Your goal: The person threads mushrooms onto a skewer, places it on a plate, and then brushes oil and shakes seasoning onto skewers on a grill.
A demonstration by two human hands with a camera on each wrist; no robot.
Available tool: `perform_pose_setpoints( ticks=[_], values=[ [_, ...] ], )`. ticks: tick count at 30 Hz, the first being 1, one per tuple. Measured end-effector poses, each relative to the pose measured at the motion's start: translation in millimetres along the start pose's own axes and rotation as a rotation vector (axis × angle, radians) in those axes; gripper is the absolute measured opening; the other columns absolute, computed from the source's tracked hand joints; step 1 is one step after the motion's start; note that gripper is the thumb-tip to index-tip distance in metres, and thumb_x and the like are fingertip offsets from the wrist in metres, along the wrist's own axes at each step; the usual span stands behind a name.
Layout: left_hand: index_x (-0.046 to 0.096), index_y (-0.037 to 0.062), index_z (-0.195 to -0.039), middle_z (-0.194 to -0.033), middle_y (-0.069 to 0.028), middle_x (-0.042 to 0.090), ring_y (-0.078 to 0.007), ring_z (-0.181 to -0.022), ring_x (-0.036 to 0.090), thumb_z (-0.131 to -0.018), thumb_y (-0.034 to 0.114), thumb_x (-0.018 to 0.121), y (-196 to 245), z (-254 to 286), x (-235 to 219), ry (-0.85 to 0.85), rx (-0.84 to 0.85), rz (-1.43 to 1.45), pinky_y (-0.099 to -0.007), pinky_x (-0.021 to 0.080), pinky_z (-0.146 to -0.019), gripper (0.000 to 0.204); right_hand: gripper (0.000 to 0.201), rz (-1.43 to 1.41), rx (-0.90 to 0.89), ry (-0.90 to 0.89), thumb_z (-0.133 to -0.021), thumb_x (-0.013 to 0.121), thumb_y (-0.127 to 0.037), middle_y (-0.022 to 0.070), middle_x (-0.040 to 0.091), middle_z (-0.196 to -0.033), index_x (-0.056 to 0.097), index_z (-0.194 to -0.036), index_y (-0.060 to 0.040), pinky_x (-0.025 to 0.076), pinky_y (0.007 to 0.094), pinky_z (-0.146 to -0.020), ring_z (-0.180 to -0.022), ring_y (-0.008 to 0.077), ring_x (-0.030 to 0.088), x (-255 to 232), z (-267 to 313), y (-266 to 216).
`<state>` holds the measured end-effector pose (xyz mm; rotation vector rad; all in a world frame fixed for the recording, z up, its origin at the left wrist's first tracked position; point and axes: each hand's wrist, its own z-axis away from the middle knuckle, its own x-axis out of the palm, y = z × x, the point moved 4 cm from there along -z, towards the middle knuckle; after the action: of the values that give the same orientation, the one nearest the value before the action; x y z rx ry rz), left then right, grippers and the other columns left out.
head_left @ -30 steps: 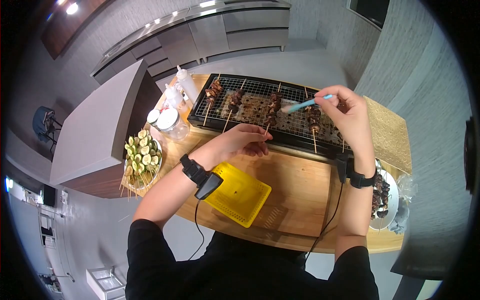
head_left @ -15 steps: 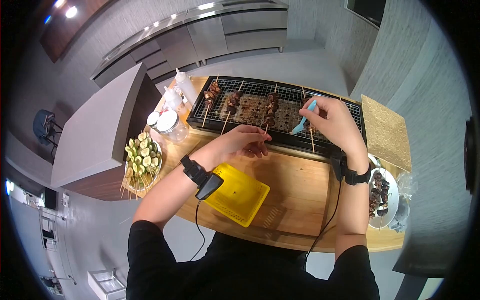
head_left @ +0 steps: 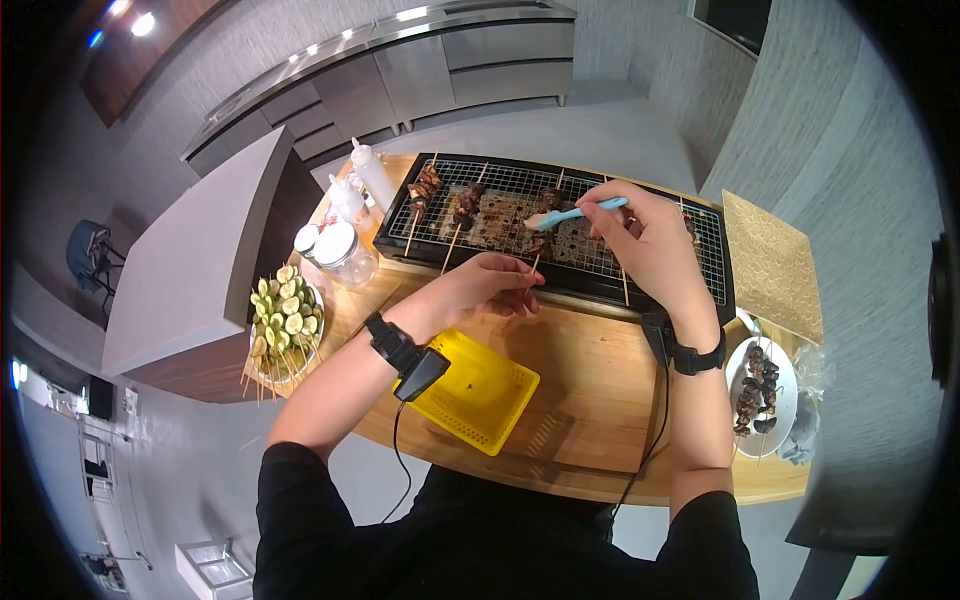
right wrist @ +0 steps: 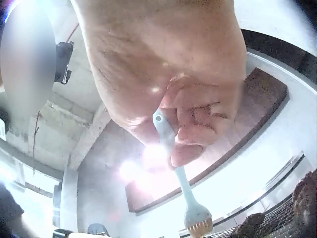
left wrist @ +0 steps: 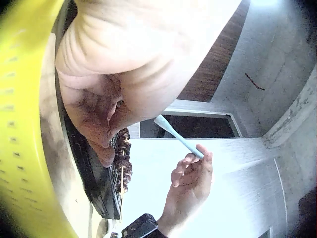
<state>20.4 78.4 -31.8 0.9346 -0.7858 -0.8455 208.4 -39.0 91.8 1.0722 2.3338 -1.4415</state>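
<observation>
On the black grill [head_left: 610, 284] lie several meat skewers. My left hand [head_left: 490, 287] pinches the stick end of the middle skewer [head_left: 541, 246] at the grill's front edge. In my right hand [head_left: 655, 245] is a light blue basting brush [head_left: 580, 212], its handle between thumb and fingers. The brush head overlaps the middle skewer's meat in the head view. In the right wrist view, pale bristles [right wrist: 200, 228] point down toward the grill. The left wrist view shows the right hand [left wrist: 188, 183] beyond the left, which hides part of the grill.
A yellow basket [head_left: 470, 385] sits in front of the grill on the wooden table [head_left: 600, 390]. Squeeze bottles [head_left: 372, 175] and a lidded jar [head_left: 345, 252] stand left, near zucchini skewers [head_left: 290, 310]. Right are a plate [head_left: 785, 400] of skewers and a gold board [head_left: 775, 265].
The brush swung from right of the middle skewer, dipped bristles-down, then moved left onto its meat. The right hand shifted left. The left hand has stayed at the stick, which now tilts slightly more.
</observation>
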Motion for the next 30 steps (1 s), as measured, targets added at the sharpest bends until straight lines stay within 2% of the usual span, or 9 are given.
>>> perform_pose_setpoints(
  ticks=[3,6,9,15,18,21,24,27,30],
  values=[
    [0.065,0.0062,-0.116,-0.09,-0.0069,0.075,-0.0115,-0.077,0.07,-0.107,0.023,0.06,-0.7,-1.3,-1.0,-0.003,0.008,-0.008,-0.021,0.051,-0.065,0.02,0.012,0.086,0.013,-0.117,-0.096,0.071,-0.014,0.0057,0.055,-0.059,0.071,-0.102,-0.0035,0.033,0.0298,-0.049,-0.051,0.0117,0.046,-4.6,1.4,-3.2],
    [0.065,0.0062,-0.115,-0.09,-0.007,0.075,-0.0113,-0.077,0.07,-0.107,0.023,0.06,-0.9,-2.1,-0.3,-0.006,0.014,-0.008,-0.0208,0.051,-0.066,0.019,0.012,0.015,0.034,-0.039,-0.096,0.07,-0.014,0.0074,0.058,-0.06,0.071,-0.102,-0.0037,0.035,0.03,-0.05,-0.05,0.0137,0.047,-3.6,-0.1,2.4],
    [0.065,0.0058,-0.115,-0.09,-0.0077,0.075,-0.0115,-0.076,0.07,-0.107,0.022,0.06,-0.9,-1.6,0.3,-0.003,0.016,-0.002,-0.0208,0.051,-0.066,0.019,0.01,0.087,0.011,-0.153,-0.099,0.069,-0.012,-0.0013,0.063,-0.069,0.072,-0.106,-0.0052,0.037,0.0237,-0.055,-0.059,0.0043,0.048,-1.7,0.5,-0.6],
    [0.064,0.0043,-0.115,-0.091,-0.0093,0.075,-0.0125,-0.076,0.07,-0.107,0.021,0.06,-0.5,-0.8,1.9,0.008,0.019,-0.003,-0.0215,0.052,-0.067,0.019,0.011,0.053,-0.023,-0.099,-0.099,0.069,-0.012,-0.0008,0.064,-0.069,0.071,-0.107,-0.0049,0.037,0.024,-0.055,-0.059,0.0048,0.047,-1.0,-0.9,-3.6],
    [0.064,0.004,-0.115,-0.091,-0.0096,0.075,-0.0127,-0.077,0.07,-0.107,0.021,0.06,-0.2,-1.0,2.3,0.011,0.016,-0.003,-0.0216,0.052,-0.067,0.019,0.012,0.083,0.037,-0.151,-0.099,0.069,-0.012,0.0001,0.064,-0.07,0.071,-0.107,-0.0041,0.037,0.0249,-0.055,-0.059,0.0055,0.047,-0.2,-0.9,6.1],
    [0.064,0.004,-0.115,-0.091,-0.0096,0.075,-0.0128,-0.077,0.07,-0.107,0.021,0.06,0.3,-0.7,3.2,0.01,0.013,0.005,-0.0216,0.052,-0.067,0.019,0.012,0.057,-0.047,0.033,-0.095,0.07,-0.013,0.01,0.064,-0.067,0.071,-0.104,-0.0046,0.041,0.0312,-0.054,-0.054,0.0174,0.057,0.4,-2.8,5.8],
    [0.064,0.0043,-0.115,-0.091,-0.0094,0.075,-0.0128,-0.078,0.07,-0.107,0.021,0.06,-0.1,-1.1,2.9,0.006,0.01,-0.001,-0.0217,0.052,-0.068,0.019,0.013,0.084,0.001,-0.082,-0.096,0.07,-0.014,0.0101,0.064,-0.068,0.071,-0.104,-0.0041,0.04,0.0315,-0.053,-0.054,0.0172,0.055,2.4,-3.1,12.4],
    [0.064,0.0046,-0.115,-0.091,-0.0093,0.075,-0.0127,-0.078,0.071,-0.107,0.021,0.06,-0.8,-1.8,3.1,0.007,0.009,-0.002,-0.0217,0.053,-0.068,0.019,0.015,0.055,-0.066,0.084,-0.096,0.07,-0.015,0.0099,0.063,-0.068,0.071,-0.105,-0.0039,0.039,0.0316,-0.053,-0.053,0.0173,0.053,3.0,-5.7,21.4],
    [0.064,0.0048,-0.115,-0.092,-0.0097,0.075,-0.0127,-0.079,0.071,-0.107,0.022,0.06,0.8,-0.1,3.9,0.001,0.01,-0.017,-0.0221,0.054,-0.069,0.019,0.016,0.057,-0.004,0.038,-0.095,0.07,-0.015,0.0106,0.064,-0.069,0.071,-0.105,-0.0034,0.039,0.032,-0.053,-0.053,0.0176,0.051,4.3,-6.0,25.4]
  ],
)
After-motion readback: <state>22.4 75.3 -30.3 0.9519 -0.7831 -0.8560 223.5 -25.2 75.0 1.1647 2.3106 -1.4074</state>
